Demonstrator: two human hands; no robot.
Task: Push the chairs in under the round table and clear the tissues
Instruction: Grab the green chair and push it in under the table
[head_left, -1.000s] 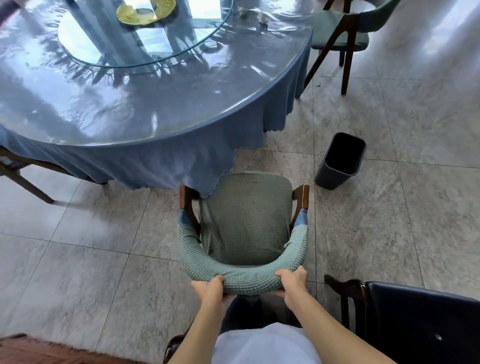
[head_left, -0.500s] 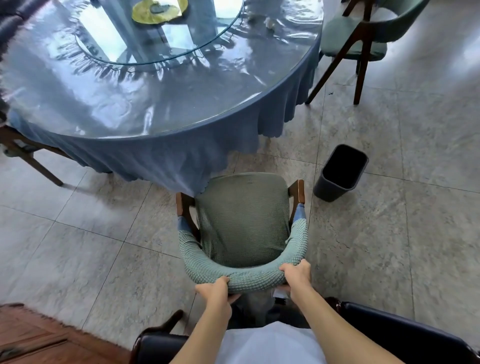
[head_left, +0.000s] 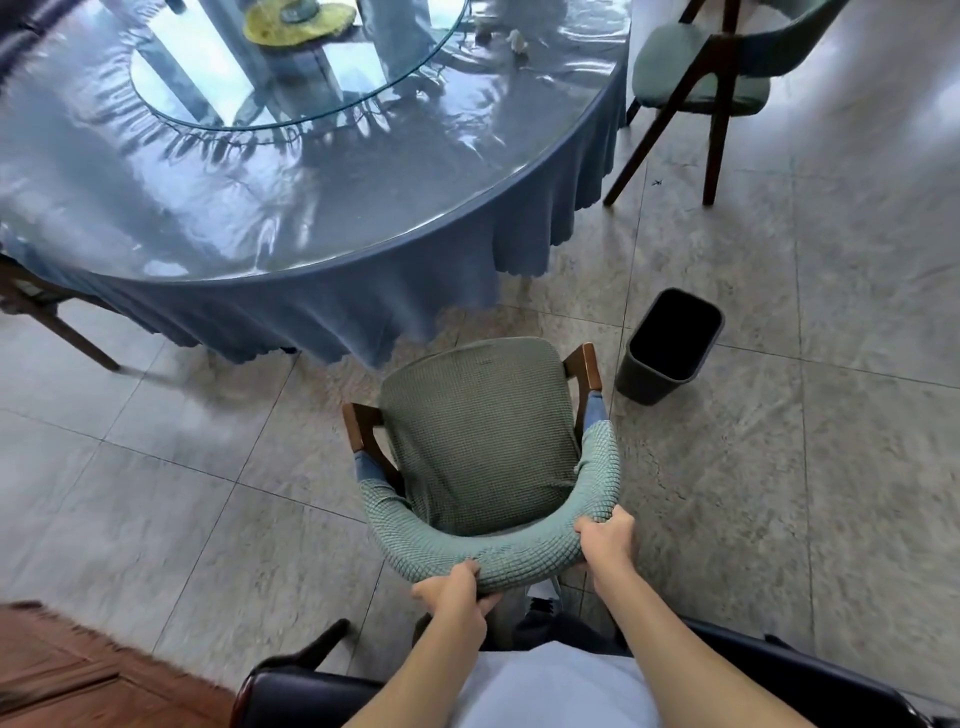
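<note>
- The left hand (head_left: 457, 590) is closed around the curved backrest of the green chair (head_left: 478, 447), with the fingers wrapped over the padded rim near its lowest point in the view
- The right hand (head_left: 608, 540) is closed on the same backrest, further to the right, where the rim begins to bend toward the armrest
- Both forearms come from the bottom of the view, above a pale shirt
- The green chair stands on the tiled floor (head_left: 779, 467), its seat facing the round table (head_left: 291, 197); the front edge of the seat is just beside the hanging blue tablecloth (head_left: 363, 312), and the seat is not under the table
- A dark waste bin (head_left: 670, 353) stands on the floor just to the right of the chair, apart from it
- A second chair (head_left: 711, 67) stands at the upper right, near the table edge, not pushed under
- On the table top, near its far right side, lies a small white crumpled tissue (head_left: 517, 40)
- A glass turntable (head_left: 291, 67) sits on the table and carries a yellow mat (head_left: 301, 23)
- A dark chair (head_left: 311, 691) is at the bottom edge, close to the person
</note>
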